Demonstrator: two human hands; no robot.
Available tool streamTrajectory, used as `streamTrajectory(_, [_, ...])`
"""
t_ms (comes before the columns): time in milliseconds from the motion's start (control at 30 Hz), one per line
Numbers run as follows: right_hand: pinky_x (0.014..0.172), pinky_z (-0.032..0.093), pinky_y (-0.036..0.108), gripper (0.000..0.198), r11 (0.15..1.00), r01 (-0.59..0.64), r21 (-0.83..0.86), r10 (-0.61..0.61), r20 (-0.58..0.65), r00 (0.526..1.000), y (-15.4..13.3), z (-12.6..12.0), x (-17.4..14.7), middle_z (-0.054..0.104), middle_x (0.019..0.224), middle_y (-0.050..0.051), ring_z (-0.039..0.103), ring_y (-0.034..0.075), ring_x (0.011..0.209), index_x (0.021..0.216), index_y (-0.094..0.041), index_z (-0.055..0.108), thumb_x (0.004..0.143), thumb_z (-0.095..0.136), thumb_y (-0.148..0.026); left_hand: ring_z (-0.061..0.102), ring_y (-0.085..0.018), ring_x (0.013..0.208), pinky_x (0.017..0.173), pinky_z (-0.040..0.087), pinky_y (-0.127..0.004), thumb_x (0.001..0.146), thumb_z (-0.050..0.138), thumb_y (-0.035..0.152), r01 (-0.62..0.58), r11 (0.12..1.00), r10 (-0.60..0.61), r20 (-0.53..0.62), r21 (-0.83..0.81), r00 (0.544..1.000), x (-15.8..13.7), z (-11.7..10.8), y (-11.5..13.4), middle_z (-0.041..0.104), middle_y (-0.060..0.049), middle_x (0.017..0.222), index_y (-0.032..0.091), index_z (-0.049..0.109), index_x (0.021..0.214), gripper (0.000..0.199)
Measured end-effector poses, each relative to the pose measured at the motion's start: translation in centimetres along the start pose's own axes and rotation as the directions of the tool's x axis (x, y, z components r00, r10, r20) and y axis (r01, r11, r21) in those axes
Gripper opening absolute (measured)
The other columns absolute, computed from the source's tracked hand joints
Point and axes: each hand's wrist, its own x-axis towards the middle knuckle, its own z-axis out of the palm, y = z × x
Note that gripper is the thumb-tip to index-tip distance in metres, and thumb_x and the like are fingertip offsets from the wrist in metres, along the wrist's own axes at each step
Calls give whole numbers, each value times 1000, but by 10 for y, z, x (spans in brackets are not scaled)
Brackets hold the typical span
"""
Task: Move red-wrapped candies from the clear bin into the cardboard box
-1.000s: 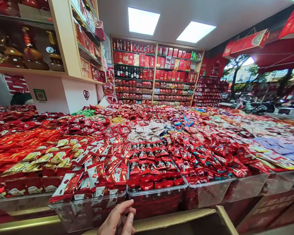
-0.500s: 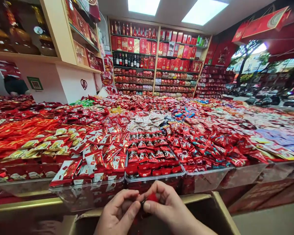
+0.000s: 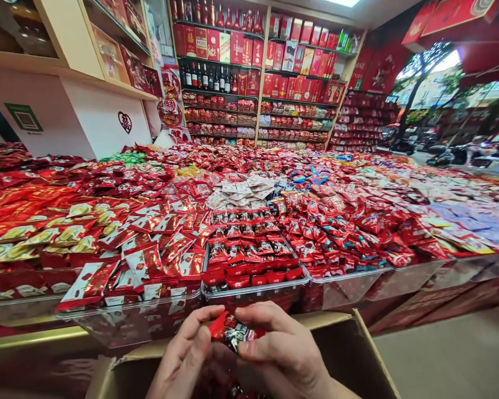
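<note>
A small red-and-black candy packet is held up between both hands, above an opened cardboard box. My right hand pinches its right part between thumb and fingers. At the packet's red left end, my left hand has its thumb and forefinger closed about it. Beyond the hands, a clear plastic tray carries rows of similar red-and-black packets. Some dark red packets show low inside the box, partly hidden by the hands.
Red-and-white packets fill the tray to the left, and red packets with blue bits the one to the right. White packets lie farther back. Shelves of bottles and red boxes line the rear wall.
The view has tipped down and shifted slightly. My hands have moved a little apart, and the packet between them, mostly covered before, now shows its printed face.
</note>
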Motion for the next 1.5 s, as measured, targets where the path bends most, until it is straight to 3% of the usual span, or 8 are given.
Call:
streamTrajectory(100, [84,48,33,35,990,113,-88,-104,101,989,-2,-3,-3,59,111,9,55,19,102,90,-25,64,66,58,0,53,-7,45,47,43,-13,64,71,44,19,996,-20,1,-91,1000,1,0,0,64,4,54,21,58,100,44])
streamTrajectory(200, [90,45,35,28,985,-168,42,161,124,979,-5,-6,-5,55,119,8,52,19,110,88,-25,64,72,51,-5,54,-6,47,47,44,-12,65,73,39,-63,998,63,-26,1,998,3,-2,-4,64,6,54,23,56,104,45])
streamTrajectory(433, [62,49,26,25,650,-704,284,690,168,704,-2,-2,-9,67,77,3,60,14,68,89,-19,60,69,68,-30,56,-7,47,52,50,-14,63,73,37,-187,979,195,-114,77,974,-4,9,-4,71,7,70,30,54,109,50])
streamTrajectory(633, [61,48,23,10,757,-598,263,605,63,794,-7,-11,-5,66,74,1,60,13,68,76,-19,60,73,64,-28,60,-7,54,57,51,-14,69,69,40,-295,942,313,-99,157,945,-7,2,-15,70,7,73,33,58,105,38])
streamTrajectory(767, [69,47,23,12,945,-274,-180,266,-68,962,-9,-43,28,65,84,3,59,12,76,91,-20,58,81,52,-18,64,-14,80,75,51,-25,82,54,30,-563,696,646,-48,446,762,5,-17,-19,68,1,95,30,56,107,25])
streamTrajectory(933, [70,46,26,17,852,11,-523,133,236,962,-2,-62,74,66,84,6,58,14,77,95,-15,59,82,48,-13,55,-21,99,89,41,-40,79,55,9,-655,22,852,328,755,407,29,-29,12,63,-6,106,22,58,107,32])
streamTrajectory(1167, [71,44,29,24,769,214,-602,226,570,790,11,-44,99,67,85,9,58,18,78,93,-15,65,83,44,-10,53,-25,98,88,41,-44,83,49,20,-571,-50,625,472,819,622,52,-14,49,67,-8,101,19,61,104,24])
streamTrajectory(1500, [67,43,25,12,820,61,-569,314,537,783,19,-35,99,69,85,8,62,18,79,88,-14,60,80,51,-14,61,-19,97,84,48,-31,83,43,15,-610,44,469,523,791,712,67,-6,64,67,-8,105,18,52,119,37])
